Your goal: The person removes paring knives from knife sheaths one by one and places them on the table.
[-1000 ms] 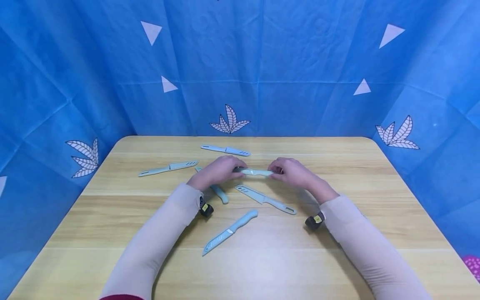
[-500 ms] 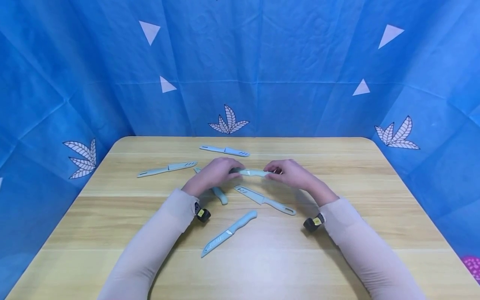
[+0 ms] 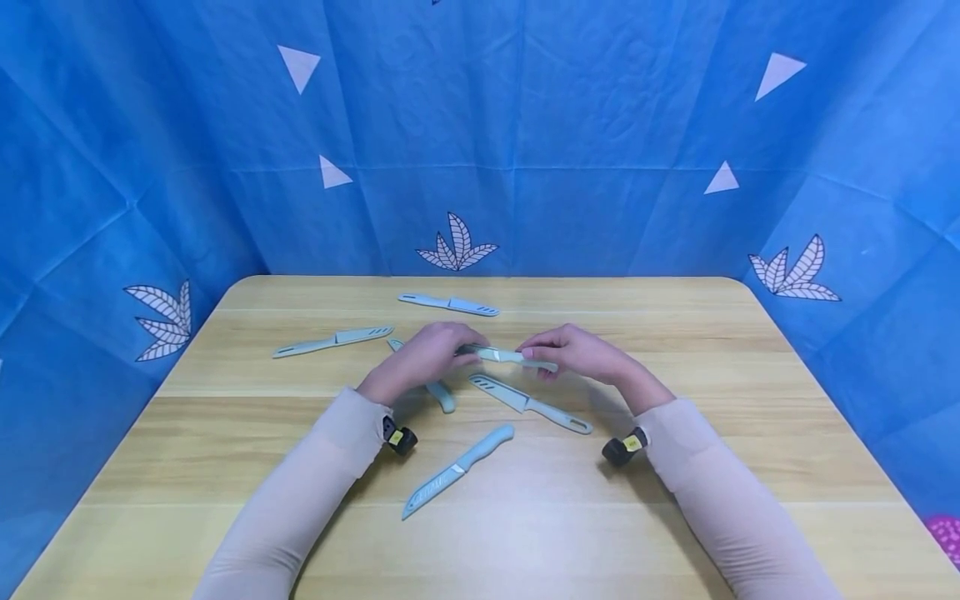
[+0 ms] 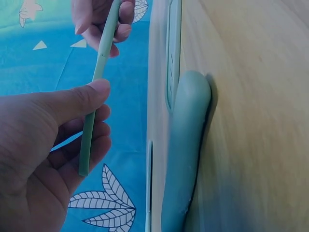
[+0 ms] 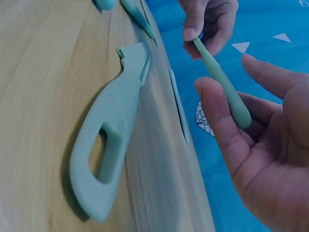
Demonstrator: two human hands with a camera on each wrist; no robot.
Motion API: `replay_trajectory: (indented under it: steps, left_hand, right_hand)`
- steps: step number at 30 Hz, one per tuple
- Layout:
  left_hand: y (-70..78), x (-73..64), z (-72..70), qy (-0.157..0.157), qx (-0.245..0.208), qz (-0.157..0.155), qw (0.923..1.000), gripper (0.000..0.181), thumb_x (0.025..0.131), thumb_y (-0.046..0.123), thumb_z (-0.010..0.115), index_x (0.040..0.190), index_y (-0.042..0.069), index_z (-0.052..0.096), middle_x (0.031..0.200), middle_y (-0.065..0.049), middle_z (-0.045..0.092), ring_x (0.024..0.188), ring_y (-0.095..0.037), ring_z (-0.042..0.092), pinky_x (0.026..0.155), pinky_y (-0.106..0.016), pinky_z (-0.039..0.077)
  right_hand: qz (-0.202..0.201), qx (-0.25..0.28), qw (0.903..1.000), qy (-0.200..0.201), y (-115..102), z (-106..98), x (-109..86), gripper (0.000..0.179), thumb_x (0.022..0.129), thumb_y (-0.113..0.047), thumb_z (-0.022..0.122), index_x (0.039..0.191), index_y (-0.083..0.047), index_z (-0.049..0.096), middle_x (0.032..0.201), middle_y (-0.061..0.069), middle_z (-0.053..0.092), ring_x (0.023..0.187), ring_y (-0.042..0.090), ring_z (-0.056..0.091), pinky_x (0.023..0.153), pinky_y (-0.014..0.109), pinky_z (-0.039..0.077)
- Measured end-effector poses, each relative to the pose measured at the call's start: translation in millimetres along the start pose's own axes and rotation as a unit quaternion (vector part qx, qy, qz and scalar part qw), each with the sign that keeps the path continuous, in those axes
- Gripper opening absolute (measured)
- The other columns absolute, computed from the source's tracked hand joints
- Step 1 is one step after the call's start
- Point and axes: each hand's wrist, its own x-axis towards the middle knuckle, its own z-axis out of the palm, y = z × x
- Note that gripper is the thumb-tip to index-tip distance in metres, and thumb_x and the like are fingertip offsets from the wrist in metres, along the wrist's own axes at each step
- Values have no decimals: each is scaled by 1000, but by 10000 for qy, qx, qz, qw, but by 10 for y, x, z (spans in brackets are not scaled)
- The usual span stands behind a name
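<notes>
My left hand pinches the sheath end of a slim pale green knife above the table, thumb on one side and fingers on the other. At the opposite end, the handle lies among the loosely curled fingers of my right hand; the right wrist view shows one digit standing away from it. Close below both hands lies a wider sheathed knife with a slotted handle. Another knife is partly hidden behind the left hand and wrist.
On the wooden table lie more sheathed knives: a blue one at the back, a pale one at the left, and one with lettering in front. A blue patterned curtain encloses the back and sides.
Both hands have shifted slightly left with the knife. Its handle end has tilted down toward me, and the right hand has slid along the handle toward the middle, exposing the butt.
</notes>
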Motion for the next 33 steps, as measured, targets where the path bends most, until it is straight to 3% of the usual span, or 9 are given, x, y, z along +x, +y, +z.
replay_trajectory:
  steps: [8, 16, 23, 33]
  left_hand:
    - [71, -12, 5, 23, -38, 99, 9999, 30, 93, 26, 69, 121, 15, 68, 121, -1, 67, 114, -18, 61, 101, -36, 48]
    - [82, -31, 67, -3, -60, 213, 9998, 29, 94, 26, 68, 121, 15, 69, 120, 0, 67, 115, -16, 60, 101, -33, 48]
    - [95, -30, 96, 81, -56, 324, 9994, 28, 95, 27, 67, 120, 16, 69, 118, 1, 68, 113, -15, 61, 100, -33, 49]
    - [84, -45, 149, 32, -166, 315, 9994, 27, 95, 26, 66, 120, 16, 69, 119, 1, 68, 113, -16, 61, 99, -33, 50]
  right_hand:
    - [41, 686, 9972, -296, -1, 47, 3, 34, 101, -24, 56, 126, -1, 63, 107, 25, 66, 85, 31, 67, 79, 40, 59]
    - [133, 738, 9951, -650, 25, 92, 35, 35, 101, -24, 56, 120, 4, 64, 99, 16, 70, 84, 28, 67, 79, 39, 59]
    - [312, 1301, 9856, -1032, 72, 134, 42, 35, 104, -21, 50, 122, 7, 60, 106, 24, 67, 82, 26, 67, 75, 36, 59]
    - [351, 1288, 9859, -1008, 85, 196, 38, 33, 104, -21, 50, 123, 4, 62, 101, 20, 69, 71, 19, 62, 64, 28, 56]
